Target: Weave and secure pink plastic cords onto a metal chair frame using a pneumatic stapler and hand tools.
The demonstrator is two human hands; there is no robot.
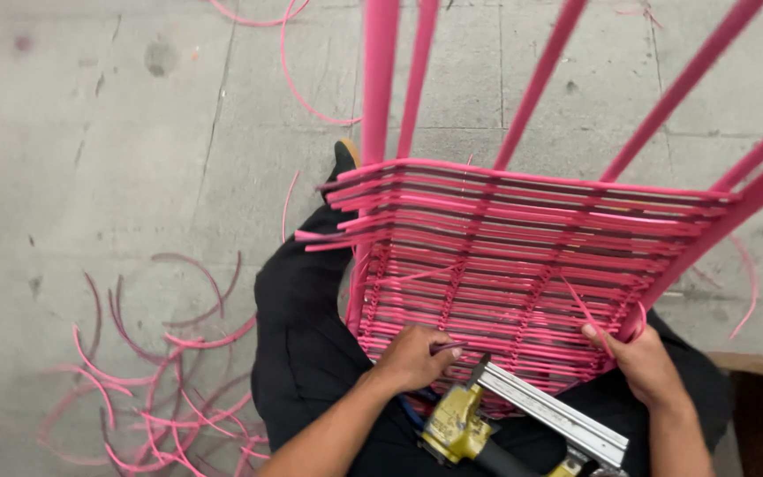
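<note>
Head view, left hand [412, 358] and right hand [642, 362] on pink woven frame [523, 256]

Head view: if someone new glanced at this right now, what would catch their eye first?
Most likely the bright pink woven frame filling the middle, its bare rods rising to the top edge. Both hands work its near edge: the left hand presses on the weave, the right hand pinches a loose pink strand. A yellow staple gun lies in the lap, and cut pink strips litter the concrete floor at left.

The pink frame rods [540, 84] ran off the top edge. The staple gun [523, 424] was cut off at the bottom edge, its grip hidden. The left hand [412, 358] covered part of the weave [505, 274].
</note>
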